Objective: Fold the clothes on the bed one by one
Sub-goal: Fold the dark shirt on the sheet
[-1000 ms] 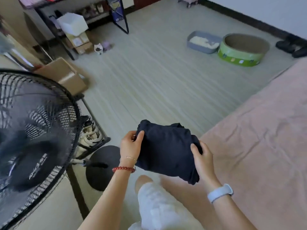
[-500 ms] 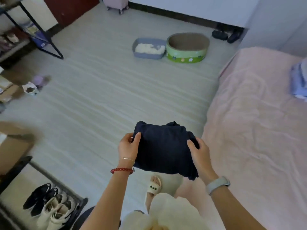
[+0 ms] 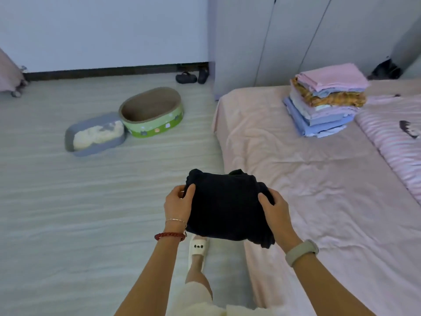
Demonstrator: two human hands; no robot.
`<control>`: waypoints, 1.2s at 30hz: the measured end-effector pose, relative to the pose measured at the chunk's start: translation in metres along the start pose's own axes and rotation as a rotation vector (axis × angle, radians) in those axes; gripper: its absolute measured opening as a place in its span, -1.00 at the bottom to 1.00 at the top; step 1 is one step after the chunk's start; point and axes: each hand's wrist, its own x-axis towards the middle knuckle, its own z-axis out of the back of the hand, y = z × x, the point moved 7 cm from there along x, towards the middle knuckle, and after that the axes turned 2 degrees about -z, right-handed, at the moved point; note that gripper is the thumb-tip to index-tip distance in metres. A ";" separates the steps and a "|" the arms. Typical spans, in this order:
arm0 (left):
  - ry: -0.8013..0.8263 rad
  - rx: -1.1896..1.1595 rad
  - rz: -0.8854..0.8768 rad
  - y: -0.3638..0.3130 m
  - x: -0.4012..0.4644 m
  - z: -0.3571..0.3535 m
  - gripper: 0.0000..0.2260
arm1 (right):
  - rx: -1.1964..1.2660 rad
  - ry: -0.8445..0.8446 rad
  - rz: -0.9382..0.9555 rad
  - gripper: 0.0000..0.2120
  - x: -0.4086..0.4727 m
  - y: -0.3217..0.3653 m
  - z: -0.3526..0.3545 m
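Both hands, left hand (image 3: 178,205) and right hand (image 3: 276,209), are gripping a folded dark garment (image 3: 227,207) between curled fingers (image 3: 264,199), pink bed (image 3: 319,190) lying just right of them.

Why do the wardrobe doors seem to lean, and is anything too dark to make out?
Head view: the wide-angle lens bends and tilts the wardrobe lines near the edges; soft, even daylight, no glare; the dark garment held by the left hand and right hand is nearly featureless black, its folds hard to read.
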 end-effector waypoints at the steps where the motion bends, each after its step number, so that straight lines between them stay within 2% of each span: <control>1: 0.036 0.006 -0.023 -0.014 0.023 -0.013 -0.78 | 0.013 -0.034 -0.016 -0.85 0.019 0.008 0.001; 7: 0.241 0.065 -0.142 -0.116 0.150 -0.103 -0.78 | 0.089 -0.263 -0.088 -0.81 0.124 0.061 0.027; 14: 0.472 0.153 -0.287 -0.235 0.230 -0.256 -0.76 | 0.004 -0.545 -0.055 -0.74 0.244 0.122 0.124; 18: 0.528 0.151 -0.328 -0.298 0.260 -0.353 -0.73 | -0.108 -0.607 0.023 -0.71 0.337 0.164 0.204; 23: 0.556 0.101 -0.266 -0.366 0.294 -0.472 -0.75 | -0.279 -0.617 0.095 -0.70 0.464 0.222 0.304; 27: 0.546 0.051 -0.147 -0.381 0.322 -0.551 -0.76 | -0.424 -0.577 0.128 -0.69 0.558 0.245 0.352; 30: 0.559 0.022 0.000 -0.359 0.333 -0.591 -0.74 | -0.516 -0.493 0.125 -0.68 0.611 0.233 0.365; 32: 0.588 0.064 0.145 -0.330 0.335 -0.609 -0.72 | -0.609 -0.418 0.069 -0.64 0.638 0.209 0.364; 34: 0.636 0.090 0.276 -0.304 0.333 -0.618 -0.72 | -0.813 -0.367 -0.058 -0.59 0.653 0.178 0.359; 36: 0.616 0.190 0.217 -0.297 0.333 -0.616 -0.79 | -1.004 -0.374 -0.103 -0.56 0.655 0.156 0.352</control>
